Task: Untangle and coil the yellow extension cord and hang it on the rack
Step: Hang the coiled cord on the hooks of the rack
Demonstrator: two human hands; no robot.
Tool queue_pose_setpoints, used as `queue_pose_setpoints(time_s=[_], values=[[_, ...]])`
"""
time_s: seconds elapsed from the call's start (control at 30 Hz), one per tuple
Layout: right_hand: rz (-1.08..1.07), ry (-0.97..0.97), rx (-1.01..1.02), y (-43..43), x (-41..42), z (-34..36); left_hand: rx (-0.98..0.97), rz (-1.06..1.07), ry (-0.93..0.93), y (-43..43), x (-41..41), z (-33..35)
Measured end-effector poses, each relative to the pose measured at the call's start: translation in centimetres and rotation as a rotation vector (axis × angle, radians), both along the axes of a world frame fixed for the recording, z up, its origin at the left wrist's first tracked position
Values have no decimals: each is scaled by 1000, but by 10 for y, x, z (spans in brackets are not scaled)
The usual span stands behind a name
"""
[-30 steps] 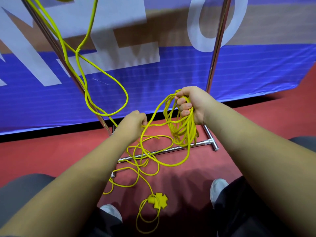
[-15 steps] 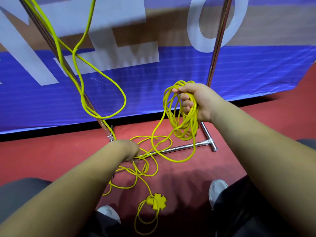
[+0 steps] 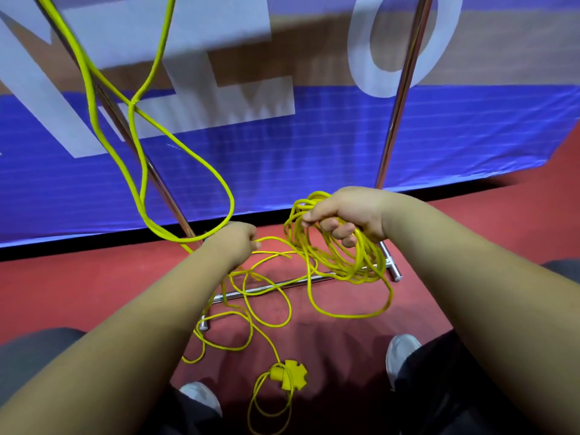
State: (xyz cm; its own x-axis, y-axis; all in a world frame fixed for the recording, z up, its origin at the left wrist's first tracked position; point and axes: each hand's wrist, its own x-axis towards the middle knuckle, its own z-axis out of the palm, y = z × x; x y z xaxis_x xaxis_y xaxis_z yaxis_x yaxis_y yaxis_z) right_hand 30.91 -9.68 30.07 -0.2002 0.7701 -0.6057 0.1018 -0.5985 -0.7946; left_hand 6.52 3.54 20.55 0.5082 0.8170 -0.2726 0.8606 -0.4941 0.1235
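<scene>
Down at the foot of the rack (image 3: 400, 98), the person's right hand (image 3: 351, 215) is clenched round a bundle of gathered loops of the yellow cord (image 3: 354, 271), which hang from the fist just above the base bar (image 3: 298, 282). Beside it, the left hand (image 3: 235, 243) pinches a single strand that leads into the bundle. More cord lies in loose, crossing loops on the red floor (image 3: 94, 284) and ends at a yellow socket block (image 3: 290, 375) between the shoes (image 3: 401, 350). Another length climbs past the slanting left pole (image 3: 167, 196) and out of view. The cord looks thin, light and limp, so its loops will likely slip and snag. The best hold is on the free strand close to the bundle, feeding it in loop by loop.
</scene>
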Motion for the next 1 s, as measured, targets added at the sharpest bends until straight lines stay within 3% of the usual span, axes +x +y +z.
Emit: queue_pose_setpoints(time_s=[0.17,0.3,0.43,0.5,0.63,0.7,0.83,1.0], values=[[-18,-191,-1,3,1,-5,-83,-61,-41,2,-6,0],[-137,-333,-29,4,3,-23,-244,48,-263,-10,6,6],[-250,-323,-32,4,9,-29,-430,94,-389,-25,19,6],[-344,-262,3,5,13,-27,-423,-16,-194,-30,19,0],[-401,-208,35,4,14,-24,-456,-206,493,-38,3,-25],[-382,-200,21,2,12,-25,-434,-213,669,-40,-7,-36],[-359,-70,-89,1,10,-25,-352,-196,661,-42,-16,-46],[-343,100,-220,-4,7,-14,-426,-171,436,-63,-12,-72]])
